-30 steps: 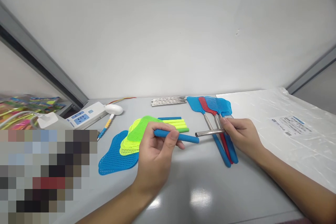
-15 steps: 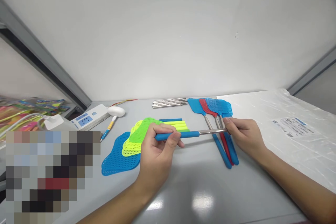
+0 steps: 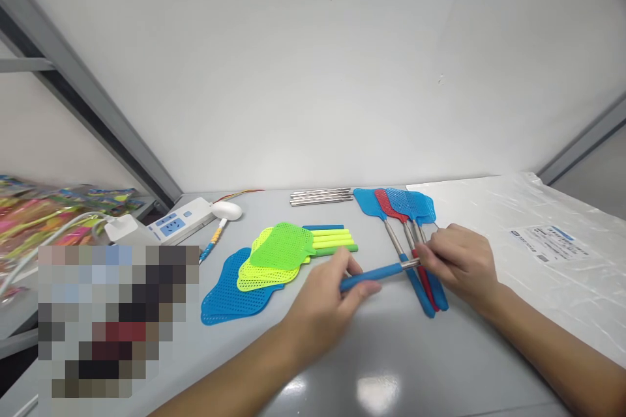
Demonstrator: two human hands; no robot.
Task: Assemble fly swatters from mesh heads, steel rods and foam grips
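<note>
My left hand [image 3: 330, 290] is closed round a blue handle sleeve [image 3: 379, 275] that sits on a thin metal rod [image 3: 411, 263]. The rod's other end is in my right hand [image 3: 457, 254], whose fingers are curled round it; a thin tip shows above that hand. Beneath and behind the right hand lie several assembled fly swatters with blue heads [image 3: 369, 202] and a red head [image 3: 388, 203]. Left of my left hand, loose swatter heads overlap: green [image 3: 283, 246], yellow and blue [image 3: 235, 290]. Yellow, green and blue handle sleeves [image 3: 332, 236] lie next to them.
Several metal rods [image 3: 321, 196] lie by the back wall. At left are a white power strip [image 3: 183, 220] and a white device on a striped cable [image 3: 227, 210]. Colourful packaged goods [image 3: 59, 215] lie far left. White wrapping with a label [image 3: 552, 243] covers the right side.
My left hand has moved right and down with the blue sleeve, nearer my right hand. Less of the rod shows between them. The view has shifted slightly.
</note>
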